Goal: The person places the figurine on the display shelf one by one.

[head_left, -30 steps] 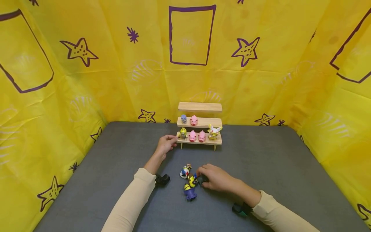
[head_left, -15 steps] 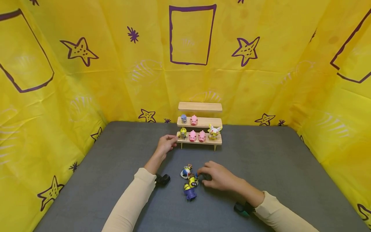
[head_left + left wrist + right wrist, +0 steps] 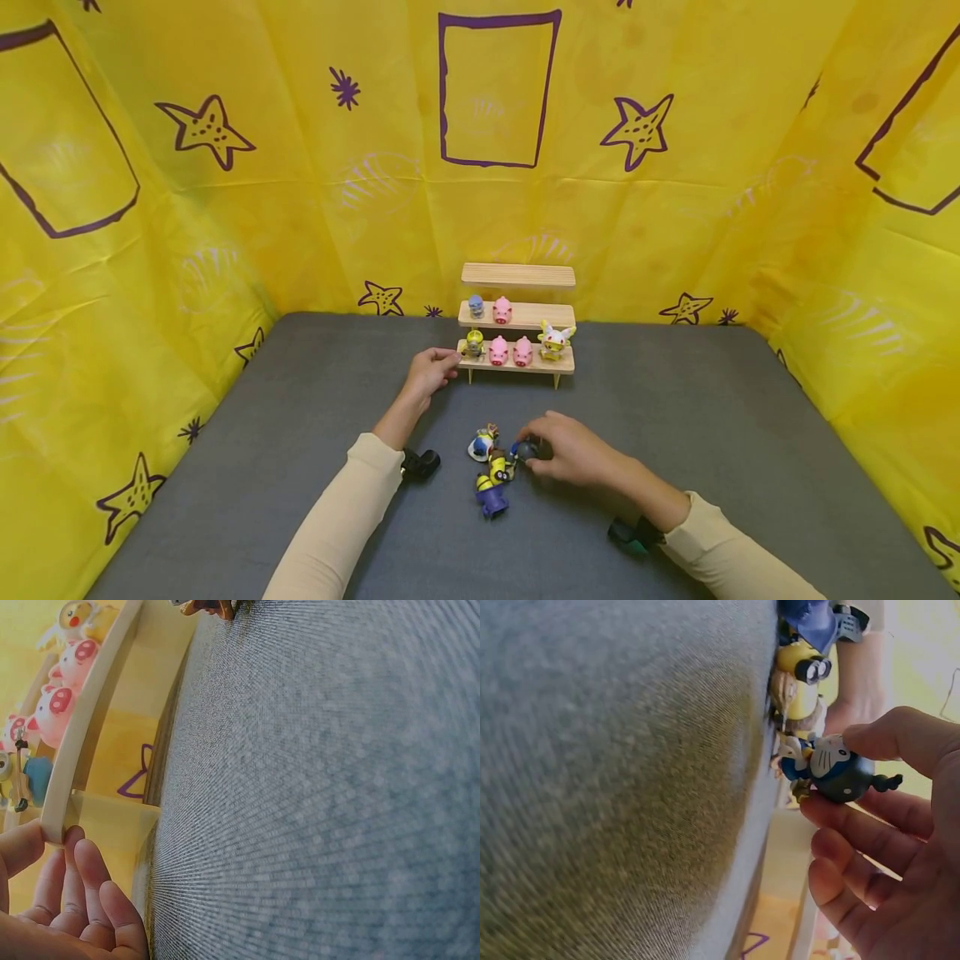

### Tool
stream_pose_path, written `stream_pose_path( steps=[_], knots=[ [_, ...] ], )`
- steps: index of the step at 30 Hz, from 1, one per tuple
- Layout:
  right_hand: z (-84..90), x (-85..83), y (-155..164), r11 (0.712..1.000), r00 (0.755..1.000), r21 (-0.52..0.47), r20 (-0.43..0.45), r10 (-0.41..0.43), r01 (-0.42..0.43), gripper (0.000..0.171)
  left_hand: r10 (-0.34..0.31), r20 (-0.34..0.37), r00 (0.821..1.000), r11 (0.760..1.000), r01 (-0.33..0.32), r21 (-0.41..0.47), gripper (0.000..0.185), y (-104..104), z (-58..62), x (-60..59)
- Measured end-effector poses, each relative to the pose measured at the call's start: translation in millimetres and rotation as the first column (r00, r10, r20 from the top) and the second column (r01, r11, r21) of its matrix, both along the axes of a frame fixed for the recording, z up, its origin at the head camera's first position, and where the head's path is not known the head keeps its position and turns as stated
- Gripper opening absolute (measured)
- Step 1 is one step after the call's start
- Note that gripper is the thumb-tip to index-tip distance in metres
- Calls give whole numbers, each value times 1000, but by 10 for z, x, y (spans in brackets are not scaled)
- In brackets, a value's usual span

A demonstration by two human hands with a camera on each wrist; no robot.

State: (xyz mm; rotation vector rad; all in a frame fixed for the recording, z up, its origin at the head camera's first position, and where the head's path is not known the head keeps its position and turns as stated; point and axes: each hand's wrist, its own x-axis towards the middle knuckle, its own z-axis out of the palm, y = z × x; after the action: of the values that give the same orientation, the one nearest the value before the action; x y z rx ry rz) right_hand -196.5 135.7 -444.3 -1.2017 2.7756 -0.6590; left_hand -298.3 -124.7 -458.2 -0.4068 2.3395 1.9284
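Observation:
My left hand [image 3: 430, 373] pinches the left end of the bottom tier of a wooden stepped display shelf [image 3: 517, 274]. In the left wrist view the thumb and a fingertip meet the end of the plank [image 3: 88, 720]. Low over the grey cloth, my right hand [image 3: 572, 450] pinches a small figurine [image 3: 843, 777] between thumb and fingers. That figurine has a dark round head, a white whiskered face and blue below. Right beside it lie a yellow minion figure [image 3: 498, 467], a minion in purple [image 3: 492, 500] and a white-and-blue figure [image 3: 481, 445].
On the bottom tier stand a minion figure [image 3: 474, 344], two pink pigs [image 3: 498, 352] and a white-eared yellow figure [image 3: 556, 342]. The middle tier bears a small blue figure [image 3: 476, 307] and another pig [image 3: 502, 311]. A yellow patterned curtain [image 3: 300, 208] surrounds the table.
My right hand has shifted slightly right and away from me, drawing the dark-headed figurine a little apart from the pile. The left hand stays on the shelf's end.

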Motion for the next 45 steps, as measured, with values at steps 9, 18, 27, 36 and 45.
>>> stream_pose_path(
  steps=[9,18,27,36,45],
  knots=[
    [71,-38,53,997,998,-51,40,-58,60,24,-4,-9,1000,1000,4,10,25,0,4,2],
    [238,-132,144,994,999,-106,36,-30,34,23,-8,-20,1000,1000,8,20,25,2,-14,1],
    [447,-251,210,981,996,-187,89,-27,44,22,-5,6,1000,1000,5,19,25,0,-11,8],
    [638,-363,240,976,997,-203,53,-64,74,24,6,4,1000,1000,-7,14,26,11,9,-33],
    [818,-484,277,972,998,-226,-14,-67,62,25,16,21,1000,1000,-16,15,26,23,17,-13]
  ],
)
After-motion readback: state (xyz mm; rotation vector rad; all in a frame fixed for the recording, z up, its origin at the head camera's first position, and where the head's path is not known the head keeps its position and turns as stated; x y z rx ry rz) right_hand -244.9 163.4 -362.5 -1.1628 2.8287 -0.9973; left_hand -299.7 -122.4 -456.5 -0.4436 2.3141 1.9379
